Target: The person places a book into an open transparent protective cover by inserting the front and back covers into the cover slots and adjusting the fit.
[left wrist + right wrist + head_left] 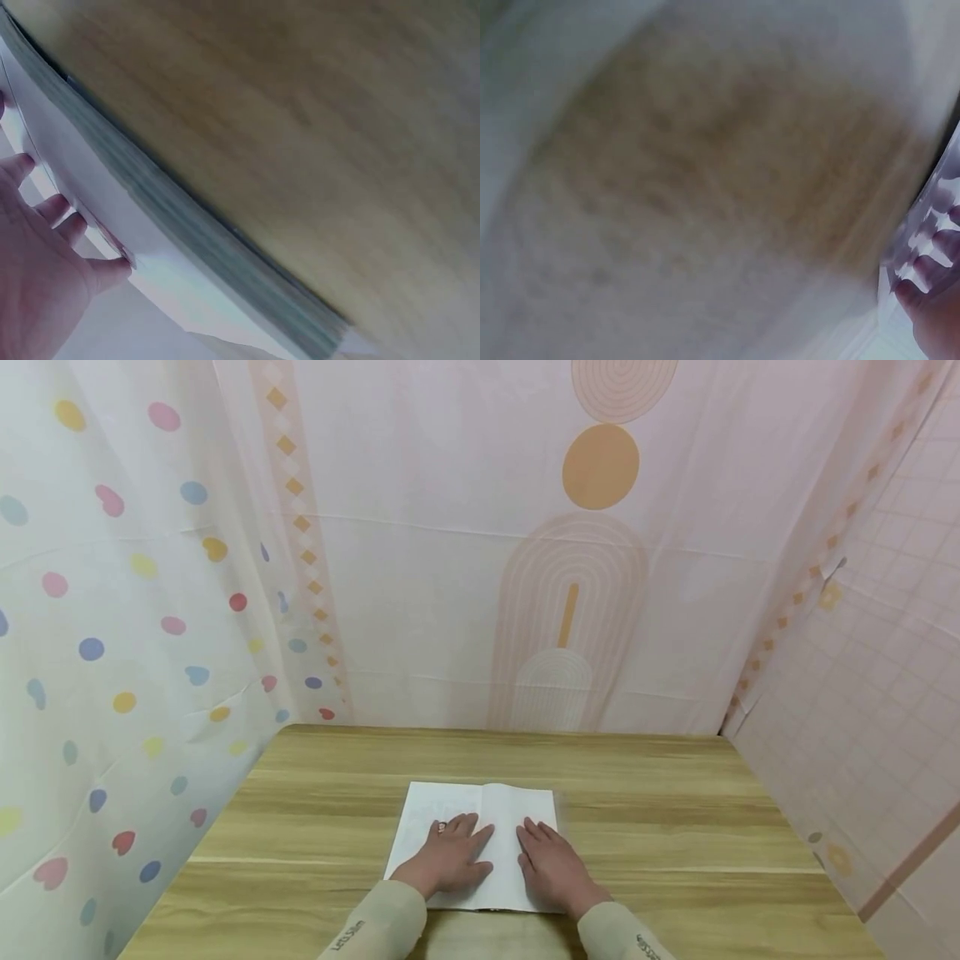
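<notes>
An open book (408, 827) with white pages lies flat near the front of the wooden table. My left hand (452, 856) rests on its left page, fingers spread, the fingertips reaching toward the fold. On the right page (506, 814) rests my right hand (553, 866), its fingers pointing up the page. In the left wrist view, the thick stack of page edges (180, 210) runs diagonally past the left hand (37, 277). A shiny clear cover edge (922, 225) shows beside the fingers of the right hand (939, 315) in the right wrist view.
The wood-grain table (675, 827) extends around the book on both sides and behind it. A patterned curtain (420, 610) hangs along the table's back edge, with a dotted curtain (142, 593) on the left and a grid-patterned one (892, 652) on the right.
</notes>
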`<action>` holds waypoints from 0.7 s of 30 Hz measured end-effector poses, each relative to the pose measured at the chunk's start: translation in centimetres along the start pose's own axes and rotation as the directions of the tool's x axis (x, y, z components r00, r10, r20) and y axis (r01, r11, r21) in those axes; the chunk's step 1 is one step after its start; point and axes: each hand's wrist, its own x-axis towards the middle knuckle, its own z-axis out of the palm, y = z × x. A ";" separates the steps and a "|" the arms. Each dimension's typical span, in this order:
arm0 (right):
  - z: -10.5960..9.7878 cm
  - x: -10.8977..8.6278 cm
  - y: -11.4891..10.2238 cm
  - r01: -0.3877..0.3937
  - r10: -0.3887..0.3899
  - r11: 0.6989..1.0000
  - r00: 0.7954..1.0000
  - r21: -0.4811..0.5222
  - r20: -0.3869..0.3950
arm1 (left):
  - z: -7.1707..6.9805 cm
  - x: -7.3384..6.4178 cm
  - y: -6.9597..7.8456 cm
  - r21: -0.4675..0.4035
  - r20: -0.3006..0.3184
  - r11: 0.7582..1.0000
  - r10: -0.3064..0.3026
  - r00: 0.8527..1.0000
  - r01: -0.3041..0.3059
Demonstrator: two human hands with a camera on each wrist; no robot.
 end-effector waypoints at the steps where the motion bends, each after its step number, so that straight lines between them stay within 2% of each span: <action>1: 0.1 0.0 -0.1 -0.005 0.005 1.000 1.000 -0.010 0.008 | 0.1 0.0 0.0 0.017 -0.006 1.000 0.000 1.000 0.000; 6: 0.1 -0.1 -0.3 -0.010 0.012 0.999 0.999 -0.046 0.035 | 0.7 0.4 0.0 0.087 -0.026 0.996 -0.004 1.000 0.006; 11: -0.2 0.2 -0.1 -0.023 0.025 0.998 0.999 -0.059 0.038 | 0.7 0.8 0.0 0.118 -0.008 0.993 -0.009 1.000 0.010; 14: -0.4 0.2 0.0 -0.038 0.040 0.999 0.999 -0.038 0.034 | 0.1 0.6 0.1 0.066 0.021 0.998 -0.025 0.999 0.023; 18: -0.6 0.1 0.2 -0.040 0.039 0.998 0.999 0.039 0.023 | -0.1 0.3 -0.3 -0.043 0.012 0.999 -0.024 1.000 0.024; 21: -0.7 0.2 0.2 -0.042 0.040 0.996 0.999 0.084 0.023 | 0.3 0.2 -0.7 -0.040 -0.014 0.999 0.002 1.000 -0.003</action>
